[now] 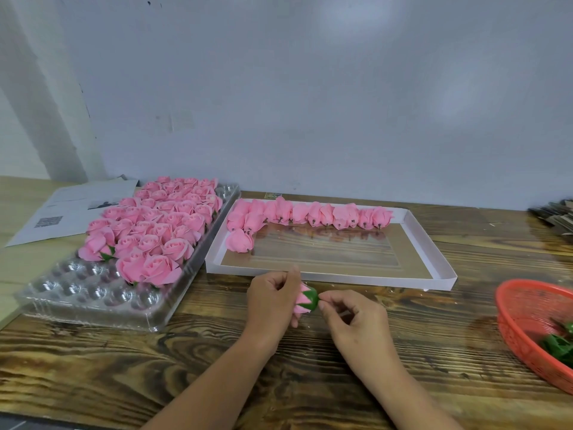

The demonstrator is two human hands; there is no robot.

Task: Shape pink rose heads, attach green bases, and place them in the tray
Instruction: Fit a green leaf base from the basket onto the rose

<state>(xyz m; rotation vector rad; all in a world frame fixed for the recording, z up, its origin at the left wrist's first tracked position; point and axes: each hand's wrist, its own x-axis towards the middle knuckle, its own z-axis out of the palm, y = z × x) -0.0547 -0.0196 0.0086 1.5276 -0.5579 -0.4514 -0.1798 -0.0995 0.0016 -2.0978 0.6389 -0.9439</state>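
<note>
Pink rose head (301, 301) sits gripped in the left hand (273, 301) while the right hand (353, 318) pinches its green base (311, 298); left of it, a clear tray (93, 293) holds finished roses (155, 225), beyond it a white box (415, 225) holds unshaped heads (310, 214)

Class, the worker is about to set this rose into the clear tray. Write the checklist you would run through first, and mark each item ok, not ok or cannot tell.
1. Rose head held firmly: ok, the left hand grips it.
2. Green base on the rose head: ok, it caps the end towards the right hand, whose fingertips pinch it.
3. Base fully seated: cannot tell, the joint is hidden.
4. Petals shaped: cannot tell, the left hand covers them.
5. Free cups in the clear tray: ok, the near rows are empty.
6. Path to the tray: ok, only bare table lies between.
</note>
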